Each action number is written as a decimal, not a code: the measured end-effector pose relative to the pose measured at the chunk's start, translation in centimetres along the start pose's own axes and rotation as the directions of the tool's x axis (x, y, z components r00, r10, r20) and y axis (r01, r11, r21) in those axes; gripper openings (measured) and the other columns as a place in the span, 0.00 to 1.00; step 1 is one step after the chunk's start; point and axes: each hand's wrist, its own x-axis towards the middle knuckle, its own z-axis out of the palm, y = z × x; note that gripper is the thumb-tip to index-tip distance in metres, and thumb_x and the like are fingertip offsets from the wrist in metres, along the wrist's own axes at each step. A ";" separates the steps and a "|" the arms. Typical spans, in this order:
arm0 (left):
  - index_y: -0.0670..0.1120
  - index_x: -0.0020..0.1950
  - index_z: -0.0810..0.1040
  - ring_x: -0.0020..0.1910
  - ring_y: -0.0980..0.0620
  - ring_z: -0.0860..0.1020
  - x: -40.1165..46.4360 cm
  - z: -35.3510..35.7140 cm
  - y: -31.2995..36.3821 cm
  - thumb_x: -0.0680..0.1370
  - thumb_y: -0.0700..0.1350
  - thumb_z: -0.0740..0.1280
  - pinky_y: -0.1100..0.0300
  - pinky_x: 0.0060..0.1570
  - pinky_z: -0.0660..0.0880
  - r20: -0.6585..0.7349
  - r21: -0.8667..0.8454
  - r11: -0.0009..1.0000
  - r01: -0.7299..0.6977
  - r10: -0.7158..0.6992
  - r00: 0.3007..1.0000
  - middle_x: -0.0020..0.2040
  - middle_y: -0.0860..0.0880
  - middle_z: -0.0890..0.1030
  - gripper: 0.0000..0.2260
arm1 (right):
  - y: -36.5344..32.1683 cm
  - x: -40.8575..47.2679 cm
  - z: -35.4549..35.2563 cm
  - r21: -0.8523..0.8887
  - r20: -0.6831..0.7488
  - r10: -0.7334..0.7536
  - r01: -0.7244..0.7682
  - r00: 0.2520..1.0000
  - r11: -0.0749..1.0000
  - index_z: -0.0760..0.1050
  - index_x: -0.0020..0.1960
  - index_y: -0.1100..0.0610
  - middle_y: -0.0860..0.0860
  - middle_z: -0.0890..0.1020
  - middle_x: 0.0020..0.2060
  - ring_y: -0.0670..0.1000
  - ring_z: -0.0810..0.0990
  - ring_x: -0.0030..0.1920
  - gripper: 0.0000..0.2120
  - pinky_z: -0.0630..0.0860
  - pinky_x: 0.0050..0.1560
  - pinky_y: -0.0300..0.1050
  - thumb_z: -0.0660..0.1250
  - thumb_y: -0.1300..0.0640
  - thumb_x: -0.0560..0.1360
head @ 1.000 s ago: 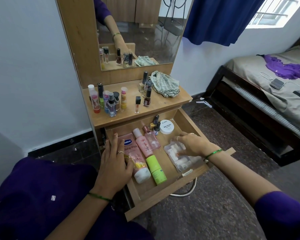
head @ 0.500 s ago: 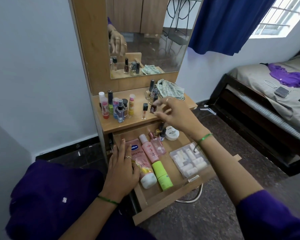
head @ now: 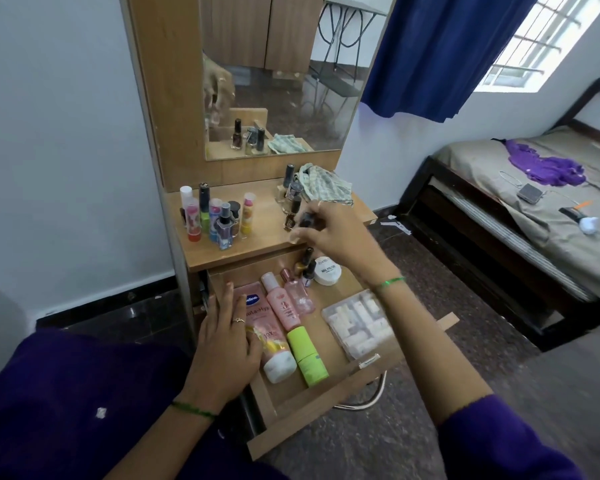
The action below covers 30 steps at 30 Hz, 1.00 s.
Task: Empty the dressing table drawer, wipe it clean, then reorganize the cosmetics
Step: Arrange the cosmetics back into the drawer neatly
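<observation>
The wooden drawer [head: 326,400] stands pulled out under the dressing table top [head: 260,239]. In it lie a pink tube [head: 255,303], a pink bottle [head: 284,308], a green bottle [head: 307,356], a clear box of small items [head: 359,323], a white jar [head: 327,270] and small nail polish bottles [head: 307,268]. My left hand [head: 222,344] rests flat on the drawer's left side and the pink tube. My right hand [head: 336,233] hovers over the table top's front edge and pinches a small dark-capped bottle [head: 303,223], which is blurred.
On the table top stand a cluster of lip balms and small bottles [head: 215,216] at the left, nail polish bottles [head: 291,192] and a checked cloth [head: 323,185] at the right. A bed [head: 534,209] stands to the right across dark floor.
My right hand left the clear box in the drawer, rose to the table top and picked up a small bottle that stood there. My left hand stayed in place.
</observation>
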 end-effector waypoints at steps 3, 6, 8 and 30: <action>0.46 0.78 0.45 0.75 0.49 0.36 0.0 0.1 0.0 0.76 0.54 0.48 0.54 0.70 0.40 0.006 0.006 1.000 -0.008 0.008 1.000 0.77 0.50 0.36 0.32 | 2.8 -2.0 -2.4 -0.048 -0.088 0.123 -0.128 0.988 0.991 0.78 0.40 0.56 0.43 0.76 0.33 0.38 0.73 0.35 0.07 0.66 0.35 0.24 0.75 0.55 0.66; 0.45 0.78 0.46 0.75 0.49 0.36 0.0 0.2 -0.1 0.75 0.54 0.47 0.54 0.69 0.40 0.009 0.019 1.000 -0.011 0.011 1.000 0.77 0.49 0.36 0.32 | 6.9 -2.9 -2.9 -0.058 -0.172 0.304 -0.318 0.937 0.946 0.79 0.41 0.60 0.49 0.79 0.35 0.42 0.73 0.36 0.07 0.67 0.34 0.24 0.74 0.60 0.64; 0.45 0.78 0.47 0.75 0.48 0.37 0.0 0.2 -0.1 0.75 0.53 0.48 0.53 0.69 0.41 0.006 0.024 1.000 -0.010 0.010 1.000 0.77 0.49 0.37 0.32 | 9.2 -2.9 -1.7 -0.053 -0.164 0.392 -0.405 0.905 0.913 0.79 0.42 0.62 0.55 0.82 0.38 0.50 0.77 0.41 0.07 0.69 0.37 0.32 0.73 0.63 0.64; 0.47 0.78 0.45 0.71 0.55 0.33 0.0 0.0 0.1 0.81 0.48 0.55 0.56 0.69 0.38 0.005 0.002 1.000 0.001 -0.001 1.000 0.76 0.52 0.35 0.29 | 13.8 2.0 6.8 0.022 -0.250 0.570 -0.584 0.783 0.812 0.76 0.46 0.68 0.65 0.80 0.47 0.62 0.77 0.51 0.06 0.72 0.47 0.49 0.62 0.68 0.72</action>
